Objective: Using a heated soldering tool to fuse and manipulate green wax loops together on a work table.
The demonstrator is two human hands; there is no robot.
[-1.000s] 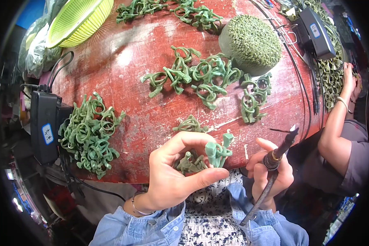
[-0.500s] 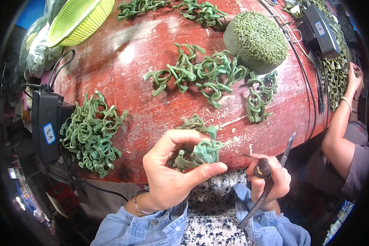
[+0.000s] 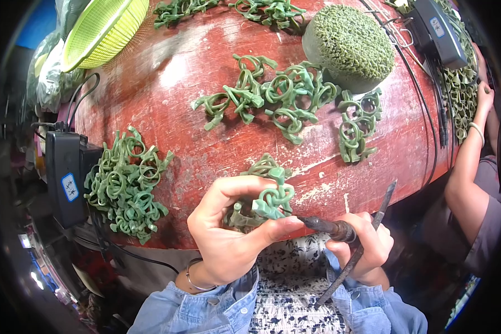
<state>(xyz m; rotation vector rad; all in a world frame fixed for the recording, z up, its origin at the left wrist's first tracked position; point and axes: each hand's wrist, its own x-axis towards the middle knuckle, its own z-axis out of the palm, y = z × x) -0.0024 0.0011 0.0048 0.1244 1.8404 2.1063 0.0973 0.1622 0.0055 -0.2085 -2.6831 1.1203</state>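
Note:
My left hand (image 3: 222,225) pinches a cluster of green wax-like rings (image 3: 274,201) between thumb and fingers, just over the table's near edge. From the right, my right hand (image 3: 370,247) grips a dark pen-shaped tool (image 3: 335,227). Its thin tip reaches to the rings beside my left thumb; whether it touches them I cannot tell. Through the same right hand runs a long, slim, dark metal strip, like a file or blade (image 3: 339,281), slanting up to the right. More ring pieces (image 3: 264,166) lie on the table just beyond my left fingers.
On the worn red table (image 3: 206,161) are a ring heap (image 3: 129,186) at left and looser ring clusters (image 3: 295,94) farther off. A round, green-topped block (image 3: 350,47), a yellow-green basket (image 3: 103,33), black boxes (image 3: 67,178) and cables surround them. Another person's arm (image 3: 470,161) is at right.
My right hand has turned the pen-shaped tool leftward, bringing its tip to the rings. The ring cluster has tilted and shifted slightly left in my left hand. The other person's arm has moved.

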